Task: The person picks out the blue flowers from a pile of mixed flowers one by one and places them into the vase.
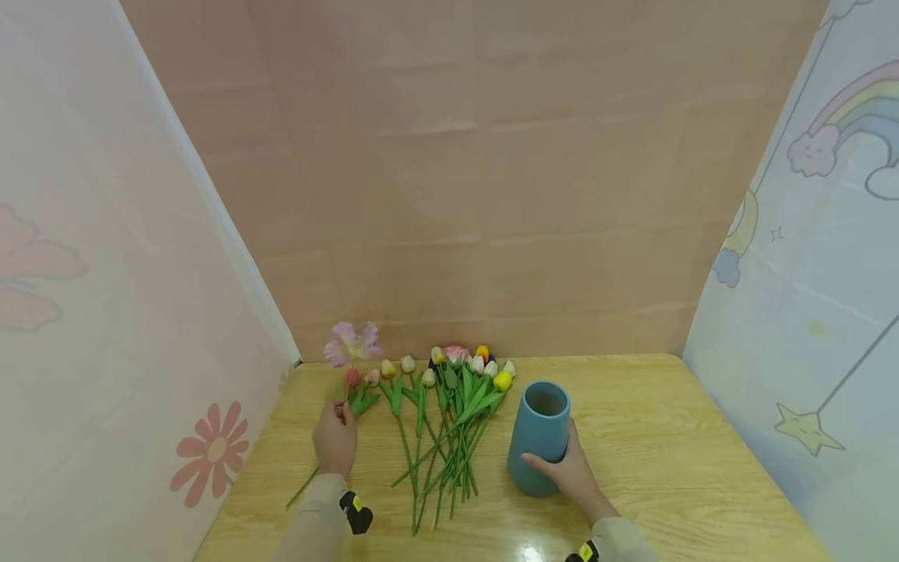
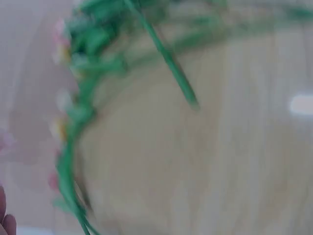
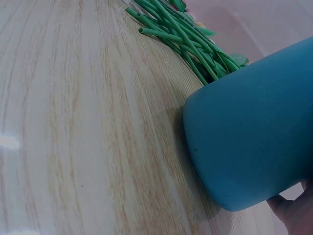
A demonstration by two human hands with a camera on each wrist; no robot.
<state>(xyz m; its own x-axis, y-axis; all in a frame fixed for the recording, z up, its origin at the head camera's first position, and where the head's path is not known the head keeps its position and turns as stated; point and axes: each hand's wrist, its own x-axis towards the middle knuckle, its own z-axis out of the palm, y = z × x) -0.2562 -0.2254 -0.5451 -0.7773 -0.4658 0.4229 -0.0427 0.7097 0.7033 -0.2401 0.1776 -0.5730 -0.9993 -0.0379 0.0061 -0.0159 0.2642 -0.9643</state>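
Note:
In the head view my left hand (image 1: 335,441) pinches a thin stem below a pale pink-purple flower (image 1: 353,343) with wide, ruffled petals. Close by that hand lies a dark pink tulip (image 1: 353,378); a green stem end (image 1: 302,488) pokes out at the wrist's left. My right hand (image 1: 572,472) grips the lower part of a tall blue vase (image 1: 537,445), its thumb across the front. The vase stands on the table, its mouth up. From the right wrist, the vase (image 3: 254,127) fills the right side. Left-wrist fingertips (image 2: 7,225) show only at the corner, and that view is blurred.
Left of the vase, several artificial tulips (image 1: 463,437) with green stems lie crossed on the wooden table (image 1: 632,437). White, yellow and pink heads point to the back, with a pink rose (image 1: 455,354) among them. A brown backdrop (image 1: 477,195) and printed side panels (image 1: 808,312) enclose the table.

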